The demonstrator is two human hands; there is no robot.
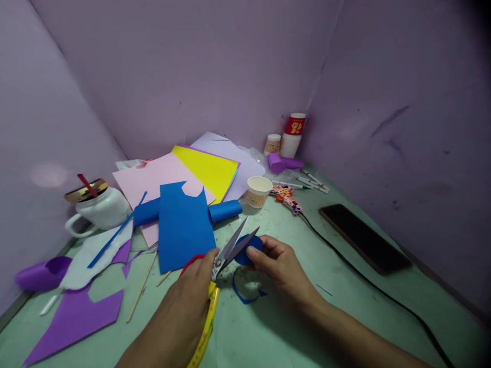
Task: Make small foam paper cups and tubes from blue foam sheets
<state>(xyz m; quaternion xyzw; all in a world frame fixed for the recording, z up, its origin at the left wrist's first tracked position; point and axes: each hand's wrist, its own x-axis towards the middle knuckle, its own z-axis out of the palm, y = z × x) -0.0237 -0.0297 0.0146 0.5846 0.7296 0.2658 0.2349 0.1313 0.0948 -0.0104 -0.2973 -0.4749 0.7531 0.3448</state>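
My left hand [191,292] is closed round a pair of scissors [231,250] with red and yellow handles. Their blades are parted and point up and to the right, meeting a round blue paper piece [245,256]. That piece is pinched between the thumb and fingers of my right hand [279,263]. Below it a thin curved blue offcut [245,296] lies on the table. Left of the blades lies a blue sheet [184,230] with a notch cut from its top edge, over a rolled blue paper tube [226,211].
A small paper cup [259,192] stands behind my hands. Purple scraps [76,317] and a white mug [103,207] are at left. On the right lie a phone [364,237] and a black cord [358,268]. Pink, yellow and white sheets [153,176] overlap at the back.
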